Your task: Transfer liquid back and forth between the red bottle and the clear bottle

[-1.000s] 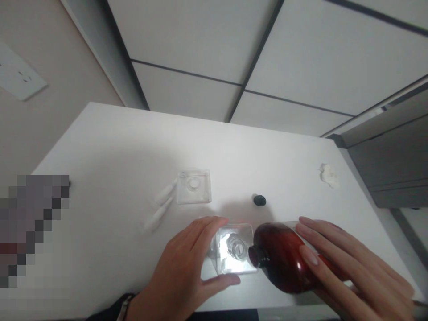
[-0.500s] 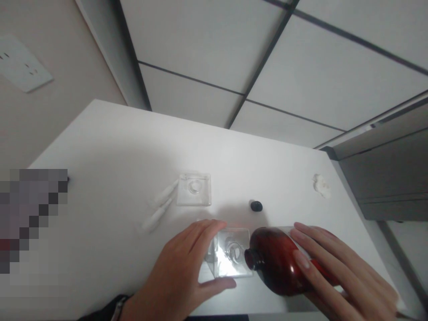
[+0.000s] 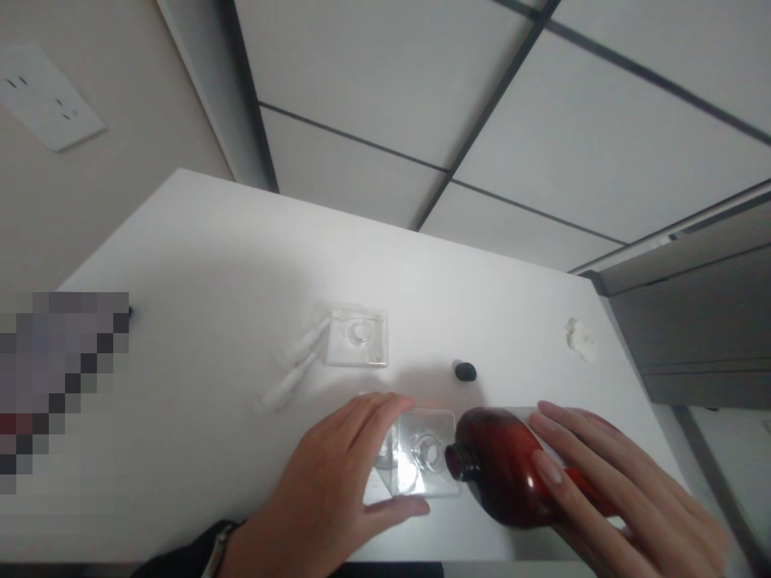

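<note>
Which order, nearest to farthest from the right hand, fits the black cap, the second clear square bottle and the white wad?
From the right hand:
1. Black cap, just beyond the fingertips.
2. Second clear square bottle, further left.
3. White wad, far right edge.

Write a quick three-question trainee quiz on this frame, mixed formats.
1. True or false: the right hand holds the red bottle upright.
2. What does the left hand grip? A) small black cap B) clear square bottle C) white wad
3. Fill in: the black cap lies on the ____ table.

Key: 1 false, it is tipped toward the clear square bottle. 2 B. 3 white.
</note>
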A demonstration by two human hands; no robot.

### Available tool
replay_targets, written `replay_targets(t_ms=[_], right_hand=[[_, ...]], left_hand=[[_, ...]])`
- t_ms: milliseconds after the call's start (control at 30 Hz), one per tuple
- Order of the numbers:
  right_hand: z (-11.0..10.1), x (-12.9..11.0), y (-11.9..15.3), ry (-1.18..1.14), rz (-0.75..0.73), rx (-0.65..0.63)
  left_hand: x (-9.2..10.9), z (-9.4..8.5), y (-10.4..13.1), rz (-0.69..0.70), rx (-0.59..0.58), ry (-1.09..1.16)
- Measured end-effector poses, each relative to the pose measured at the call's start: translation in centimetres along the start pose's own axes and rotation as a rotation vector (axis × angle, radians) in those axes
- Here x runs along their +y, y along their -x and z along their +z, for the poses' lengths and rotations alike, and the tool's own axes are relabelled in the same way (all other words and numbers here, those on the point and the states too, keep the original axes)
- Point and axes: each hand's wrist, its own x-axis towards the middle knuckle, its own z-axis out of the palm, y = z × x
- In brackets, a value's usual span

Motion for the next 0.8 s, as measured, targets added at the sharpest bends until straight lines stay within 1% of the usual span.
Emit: replay_targets(t_ms=[200, 467, 600, 800], right_hand=[[-0.1, 0.1, -0.1, 0.025, 0.03, 0.003], [-0.4, 0.1, 0.1, 0.034, 0.0, -0.049], [-0.3, -0.1, -0.1, 0.048, -0.001, -0.028], [0.6, -0.1, -0.8, 0.126, -0.018, 0.076]], left_hand=[[0.0, 0.0, 0.0, 0.02, 0.009, -0.013], [0.1, -0.1, -0.1, 0.061, 0.049, -0.071], [0.1, -0.1, -0.2, 0.068, 0.056, -0.078], [-0.9, 0.6, 0.1, 0.084, 0.059, -0.081]])
